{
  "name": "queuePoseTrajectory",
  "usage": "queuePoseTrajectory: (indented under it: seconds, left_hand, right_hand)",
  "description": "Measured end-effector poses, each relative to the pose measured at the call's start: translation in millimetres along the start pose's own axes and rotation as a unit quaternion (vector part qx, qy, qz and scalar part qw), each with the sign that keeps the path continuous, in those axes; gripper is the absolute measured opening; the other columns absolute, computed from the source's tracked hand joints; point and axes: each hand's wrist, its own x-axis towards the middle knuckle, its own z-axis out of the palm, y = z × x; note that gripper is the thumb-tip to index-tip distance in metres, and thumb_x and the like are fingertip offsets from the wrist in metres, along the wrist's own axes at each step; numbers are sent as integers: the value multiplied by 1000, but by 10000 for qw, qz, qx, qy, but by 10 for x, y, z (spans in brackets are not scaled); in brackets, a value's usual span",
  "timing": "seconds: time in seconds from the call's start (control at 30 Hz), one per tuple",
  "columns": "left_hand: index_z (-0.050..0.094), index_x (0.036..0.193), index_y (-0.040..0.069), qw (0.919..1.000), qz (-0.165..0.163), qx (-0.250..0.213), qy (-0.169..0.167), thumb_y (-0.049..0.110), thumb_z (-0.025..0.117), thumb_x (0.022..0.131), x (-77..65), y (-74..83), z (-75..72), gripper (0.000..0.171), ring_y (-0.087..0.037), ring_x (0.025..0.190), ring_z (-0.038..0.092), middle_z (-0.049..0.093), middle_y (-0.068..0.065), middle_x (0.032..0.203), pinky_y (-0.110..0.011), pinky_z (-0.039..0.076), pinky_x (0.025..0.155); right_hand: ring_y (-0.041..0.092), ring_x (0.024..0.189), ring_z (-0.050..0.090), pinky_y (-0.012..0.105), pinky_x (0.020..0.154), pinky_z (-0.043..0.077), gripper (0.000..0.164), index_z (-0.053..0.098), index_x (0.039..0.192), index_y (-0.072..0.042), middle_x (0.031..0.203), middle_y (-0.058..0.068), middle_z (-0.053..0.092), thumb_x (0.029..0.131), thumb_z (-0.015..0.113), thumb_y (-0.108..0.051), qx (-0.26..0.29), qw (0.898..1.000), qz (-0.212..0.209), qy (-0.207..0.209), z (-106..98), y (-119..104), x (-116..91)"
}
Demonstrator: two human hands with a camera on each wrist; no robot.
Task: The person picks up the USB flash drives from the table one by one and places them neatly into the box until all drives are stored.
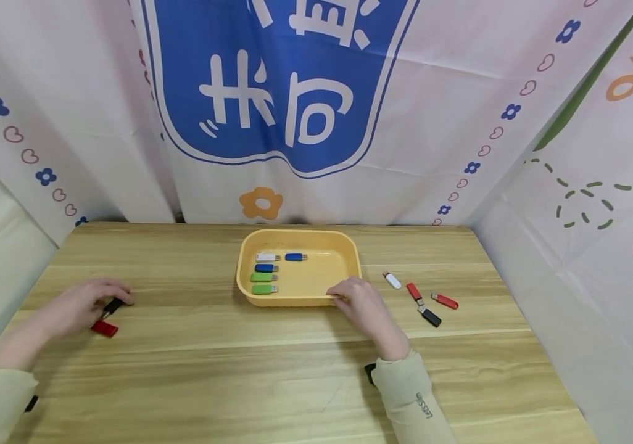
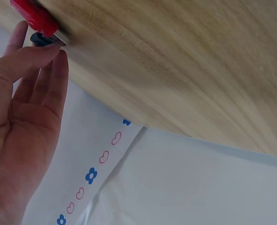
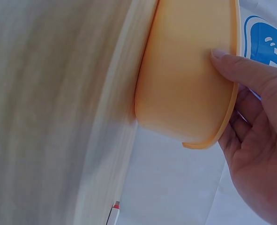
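On the left of the table my left hand (image 1: 80,306) pinches a black USB stick (image 1: 113,306) between thumb and fingers. Right beside it lies a red USB stick (image 1: 105,328), which also shows close to the fingertips in the left wrist view. My right hand (image 1: 362,305) grips the near right rim of a yellow tray (image 1: 289,302). In the right wrist view the thumb presses the tray's outer wall and the other fingers reach over the rim, their tips hidden. Inside the tray are a white USB stick (image 1: 268,257), two blue ones (image 1: 295,257) and two green ones (image 1: 264,289).
To the right of the tray lie a white USB stick (image 1: 392,280), two red ones (image 1: 445,301) and a black one (image 1: 430,317). They rest on a wooden table (image 1: 227,376). A printed cloth (image 1: 205,191) hangs behind the table's far edge.
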Motion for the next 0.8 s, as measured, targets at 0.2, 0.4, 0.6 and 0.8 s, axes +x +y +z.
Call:
queuePoseTrajectory:
  seconds: [0.2, 0.4, 0.6, 0.8]
  left_hand:
    - [75, 96, 19, 9991, 168, 91, 376, -13, 76, 62, -19, -53, 9, 47, -19, 95, 66, 73, -7, 106, -14, 47, 71]
    - [75, 101, 17, 9995, -36, 172, 274, -5, 80, 68, -47, -93, -13, 39, -9, 90, 63, 73, -9, 103, -26, 53, 70]
    - [75, 102, 12, 9994, -317, 91, 69, 1, 82, 72, -45, -85, -46, 33, -1, 83, 61, 74, -10, 99, -29, 54, 69]
    - [74, 99, 7, 9991, -412, -67, -31, 3, 83, 74, -35, -83, -46, 27, 1, 75, 61, 74, -7, 93, -26, 53, 64]
  right_hand:
    - [19, 90, 71, 35, 81, 59, 13, 80, 94, -10, 95, 3, 78, 83, 79, -4, 11, 10000, -7, 1, -3, -1, 4]
    - [18, 89, 71, 34, 80, 59, 12, 79, 94, -11, 94, 3, 78, 83, 79, -6, -27, 10000, -72, 26, -4, 0, 3]
    - [18, 89, 71, 34, 81, 59, 12, 79, 95, -11, 94, 3, 78, 84, 79, -7, -37, 10000, -51, 15, -4, 0, 5]
    - [18, 90, 71, 34, 82, 59, 12, 79, 95, -11, 95, 3, 78, 84, 78, -7, -34, 10000, -8, -10, -2, 6, 7]
